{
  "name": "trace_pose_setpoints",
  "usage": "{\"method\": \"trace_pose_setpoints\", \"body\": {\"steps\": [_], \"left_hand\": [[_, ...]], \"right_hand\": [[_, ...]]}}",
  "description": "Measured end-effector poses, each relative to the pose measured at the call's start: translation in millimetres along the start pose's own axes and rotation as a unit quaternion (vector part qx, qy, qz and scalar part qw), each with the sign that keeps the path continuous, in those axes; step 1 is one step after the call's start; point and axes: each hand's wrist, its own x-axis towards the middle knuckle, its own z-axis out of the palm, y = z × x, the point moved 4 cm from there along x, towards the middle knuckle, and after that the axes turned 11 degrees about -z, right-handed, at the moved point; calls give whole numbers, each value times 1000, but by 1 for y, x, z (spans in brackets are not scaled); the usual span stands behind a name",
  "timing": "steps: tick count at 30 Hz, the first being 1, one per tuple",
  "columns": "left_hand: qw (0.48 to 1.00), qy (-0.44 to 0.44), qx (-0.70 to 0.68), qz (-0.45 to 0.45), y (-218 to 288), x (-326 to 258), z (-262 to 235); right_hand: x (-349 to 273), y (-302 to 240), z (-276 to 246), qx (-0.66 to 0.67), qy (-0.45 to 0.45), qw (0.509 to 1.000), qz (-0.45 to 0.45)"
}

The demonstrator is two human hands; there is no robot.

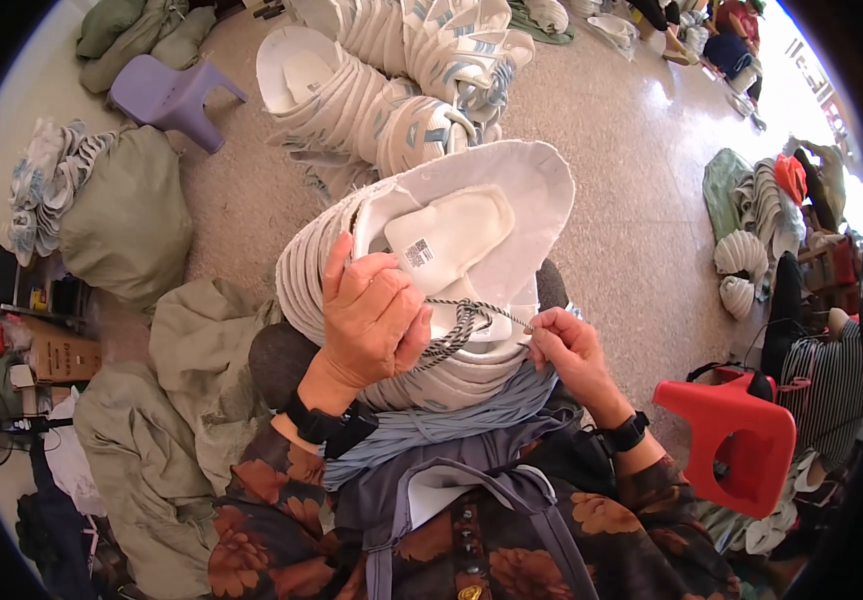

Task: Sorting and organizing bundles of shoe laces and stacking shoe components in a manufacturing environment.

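A thick stack of nested white shoe uppers (pixel 307 250) rests across my lap. On the topmost one sits a pale insole (pixel 477 230) with a small printed square label. A black-and-white striped cord (pixel 464 325) lies looped over the uppers' opening. My left hand (pixel 377 315) is closed at the left of the opening, its curled fingers on the cord and one finger reaching up along the stack's edge. To the right, my right hand (pixel 570 350) pinches the cord's other stretch, which runs fairly taut between the hands. Pale blue laces (pixel 442 425) hang in a bundle below the stack.
More stacked uppers (pixel 382 110) lie on the floor ahead. A purple stool (pixel 167 90) stands at the far left, a red stool (pixel 737 440) at the right. Green sacks (pixel 127 215) and cloth (pixel 152 430) line my left side. Another person (pixel 737 40) sits at the far right.
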Motion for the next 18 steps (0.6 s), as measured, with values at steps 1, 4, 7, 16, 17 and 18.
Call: {"method": "trace_pose_setpoints", "body": {"steps": [1, 4, 7, 16, 17, 18], "left_hand": [[1000, 6, 2, 7, 1, -1, 1], [1000, 5, 11, -1, 0, -1, 1], [1000, -1, 18, -7, -1, 0, 1], [1000, -1, 30, -7, -1, 3, 4], [999, -4, 38, -7, -1, 3, 7], [1000, -8, 30, 0, 0, 2, 8]], "right_hand": [[3, 3, -1, 2, -3, 1000, 4], [13, 3, 0, 22, -5, 999, 23], [16, 3, 3, 31, -2, 999, 38], [-8, -32, -15, 206, -36, 978, 6], [-12, -38, -16, 204, -46, 978, 15], [-15, -39, -17, 203, -57, 977, 24]]}}
